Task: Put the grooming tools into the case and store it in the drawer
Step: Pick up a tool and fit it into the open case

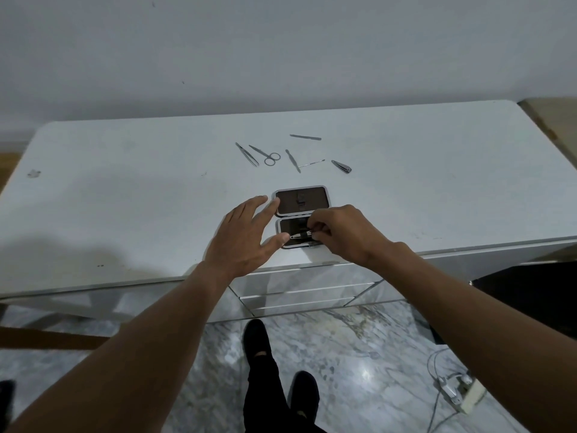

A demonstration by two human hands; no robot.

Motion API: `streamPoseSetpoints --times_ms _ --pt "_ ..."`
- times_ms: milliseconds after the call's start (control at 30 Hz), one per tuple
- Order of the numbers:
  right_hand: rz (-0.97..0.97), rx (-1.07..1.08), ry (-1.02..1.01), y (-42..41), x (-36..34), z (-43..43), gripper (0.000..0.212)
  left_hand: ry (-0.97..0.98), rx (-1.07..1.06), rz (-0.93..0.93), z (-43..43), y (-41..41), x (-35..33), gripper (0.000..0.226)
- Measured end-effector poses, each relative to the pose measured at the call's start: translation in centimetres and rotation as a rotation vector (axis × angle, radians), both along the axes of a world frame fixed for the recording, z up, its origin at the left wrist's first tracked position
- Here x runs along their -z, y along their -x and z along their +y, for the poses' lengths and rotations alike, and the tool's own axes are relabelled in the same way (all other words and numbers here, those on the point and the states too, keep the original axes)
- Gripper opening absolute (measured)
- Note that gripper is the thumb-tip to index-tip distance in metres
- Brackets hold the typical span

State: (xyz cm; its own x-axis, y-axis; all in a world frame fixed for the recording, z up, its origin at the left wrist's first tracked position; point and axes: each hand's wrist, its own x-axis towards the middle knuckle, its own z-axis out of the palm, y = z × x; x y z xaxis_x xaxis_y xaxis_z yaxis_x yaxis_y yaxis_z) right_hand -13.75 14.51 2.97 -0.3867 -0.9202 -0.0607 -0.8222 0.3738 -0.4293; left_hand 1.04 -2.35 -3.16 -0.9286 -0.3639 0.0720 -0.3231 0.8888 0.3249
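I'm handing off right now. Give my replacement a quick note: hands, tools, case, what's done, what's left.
Left hand: open, fingertips steadying the open case near the desk's front edge.
Right hand: pinching a small metal tool into the case's near half.
Loose on the desk: tweezers, scissors, file, two thin picks, nail clipper.
Done: case opened.
Left: seat this tool, load the rest, close case, put it in a drawer.

loose tools (pixel 293 155) crowd tabletop behind open case (pixel 301 200), bare tabletop (pixel 125 189) either side
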Motion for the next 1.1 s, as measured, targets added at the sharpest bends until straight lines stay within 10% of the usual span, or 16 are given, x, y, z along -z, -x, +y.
streamPoseSetpoints --times_ms 800,1100 --pt "0.184 0.481 -0.164 8.9 0.6 -4.8 0.013 -0.004 0.002 0.02 0.0 0.2 -0.2 0.074" --pt "-0.311 0.628 0.14 6.0 -2.0 -2.2 0.024 0.002 -0.01 0.029 0.1 0.1 -0.2 0.074"
